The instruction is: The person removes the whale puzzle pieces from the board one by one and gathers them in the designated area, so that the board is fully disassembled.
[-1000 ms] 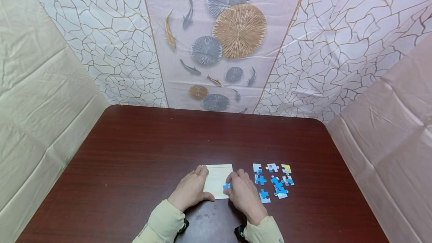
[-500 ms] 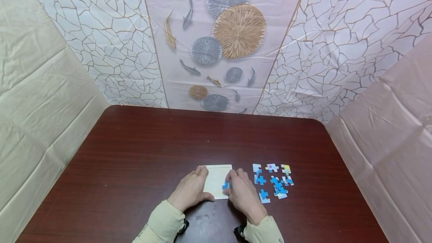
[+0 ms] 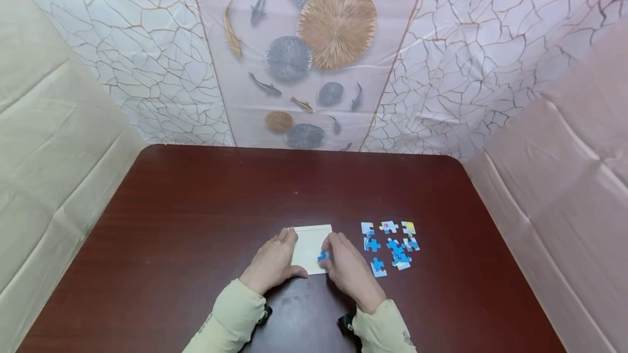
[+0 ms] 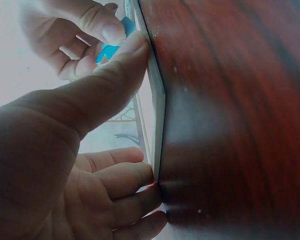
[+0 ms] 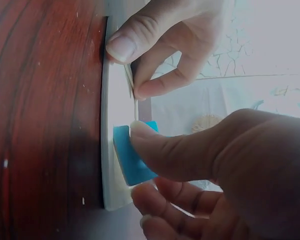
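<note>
A pale square puzzle tray (image 3: 308, 239) lies on the table in front of me. My left hand (image 3: 269, 262) holds its left side, thumb at the near edge and fingers by the far left corner. A blue puzzle piece (image 3: 322, 255) is pinched between the thumb and fingers of my right hand (image 3: 351, 272), over the tray's right part. In the right wrist view the piece (image 5: 132, 159) stands tilted, its lower edge close to the tray (image 5: 119, 100); contact is hard to judge. The left wrist view shows the piece (image 4: 108, 52) partly behind my left thumb.
Right of the tray lie several loose puzzle pieces (image 3: 373, 245), mostly blue and white, some overlapping in a small pile (image 3: 399, 255). The dark red table (image 3: 206, 195) ends at a patterned cloth wall (image 3: 289, 59). Pale cloth walls stand at both sides.
The head view has tilted, so the whole scene sits higher and slightly left in it. Both hands stay at the tray; the blue puzzle piece has turned slightly in my right fingers.
</note>
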Action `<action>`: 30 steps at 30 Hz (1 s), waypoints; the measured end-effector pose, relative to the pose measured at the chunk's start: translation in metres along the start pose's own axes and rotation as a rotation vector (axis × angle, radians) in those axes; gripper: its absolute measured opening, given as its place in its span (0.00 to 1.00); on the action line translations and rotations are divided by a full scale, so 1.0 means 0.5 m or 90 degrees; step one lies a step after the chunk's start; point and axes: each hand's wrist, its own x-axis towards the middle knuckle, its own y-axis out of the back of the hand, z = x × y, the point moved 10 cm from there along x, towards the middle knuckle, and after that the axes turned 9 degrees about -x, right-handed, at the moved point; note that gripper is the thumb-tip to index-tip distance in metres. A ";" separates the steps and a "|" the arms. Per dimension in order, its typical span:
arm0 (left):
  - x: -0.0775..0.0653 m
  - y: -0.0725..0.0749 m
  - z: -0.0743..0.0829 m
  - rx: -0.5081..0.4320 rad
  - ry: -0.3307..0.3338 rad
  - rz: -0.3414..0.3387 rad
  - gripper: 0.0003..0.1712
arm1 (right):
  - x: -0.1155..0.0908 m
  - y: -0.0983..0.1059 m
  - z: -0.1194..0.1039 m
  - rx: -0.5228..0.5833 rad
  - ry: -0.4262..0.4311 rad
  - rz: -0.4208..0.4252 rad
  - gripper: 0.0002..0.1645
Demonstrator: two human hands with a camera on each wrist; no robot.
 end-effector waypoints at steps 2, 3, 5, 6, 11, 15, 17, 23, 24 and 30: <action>0.004 0.008 -0.002 -0.001 0.005 0.007 0.56 | 0.003 0.005 -0.008 0.016 0.015 0.005 0.18; 0.005 0.012 -0.004 0.001 0.007 0.009 0.56 | 0.005 0.008 -0.012 0.023 0.023 0.006 0.17; 0.008 0.017 -0.007 0.005 0.014 0.011 0.54 | 0.009 0.012 -0.016 0.046 0.029 0.002 0.16; 0.009 0.019 -0.008 0.006 0.016 0.012 0.54 | 0.010 0.014 -0.015 0.060 0.027 -0.001 0.15; 0.014 0.021 -0.010 0.020 0.020 0.014 0.53 | 0.007 0.042 0.010 0.121 -0.004 0.017 0.11; 0.019 0.021 -0.003 0.025 0.005 0.020 0.51 | -0.013 0.100 0.064 0.135 -0.018 0.101 0.09; 0.021 0.020 0.000 0.027 0.001 0.016 0.52 | -0.031 0.139 0.109 0.135 -0.036 0.145 0.09; 0.019 0.012 0.006 0.011 0.012 -0.011 0.55 | -0.106 0.216 0.288 0.092 -0.200 0.177 0.11; 0.017 0.010 0.008 0.005 0.014 -0.015 0.56 | -0.119 0.219 0.315 0.086 -0.227 0.169 0.12; 0.008 -0.014 0.011 0.016 0.016 -0.038 0.56 | -0.171 0.204 0.420 0.087 -0.303 0.118 0.16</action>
